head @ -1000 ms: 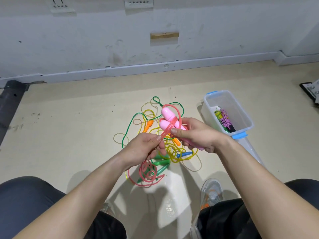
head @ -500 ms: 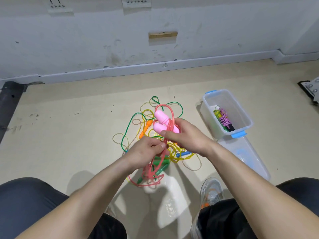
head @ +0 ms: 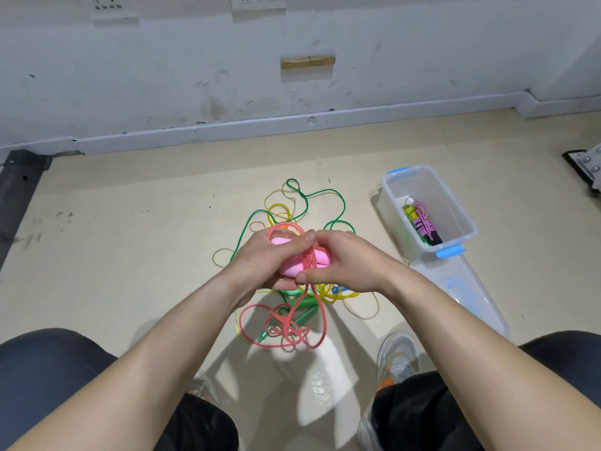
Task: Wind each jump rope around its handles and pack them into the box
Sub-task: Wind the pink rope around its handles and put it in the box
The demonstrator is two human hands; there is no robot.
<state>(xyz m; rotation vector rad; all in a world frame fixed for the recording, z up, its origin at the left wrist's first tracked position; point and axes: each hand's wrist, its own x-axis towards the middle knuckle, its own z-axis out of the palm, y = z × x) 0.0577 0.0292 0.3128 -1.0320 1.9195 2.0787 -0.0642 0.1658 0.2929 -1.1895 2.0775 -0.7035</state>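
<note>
Dark trousers (head: 48, 379), grey sneaker (head: 398, 356) with orange accents.

A grey sneaker (head: 398, 356) rests on beige floor (head: 130, 239) below a scuffed wall (head: 162, 76).

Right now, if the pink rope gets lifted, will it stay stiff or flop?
Probably floppy: the pink rope hangs from the handles in loose curls. Likely light, since the cord is thin. It might snag, as its loops lie over a green rope.

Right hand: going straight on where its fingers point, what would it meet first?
The right hand grips the pink plastic jump-rope handles; pushing on, it would probably meet the left hand, which holds them too.
</note>
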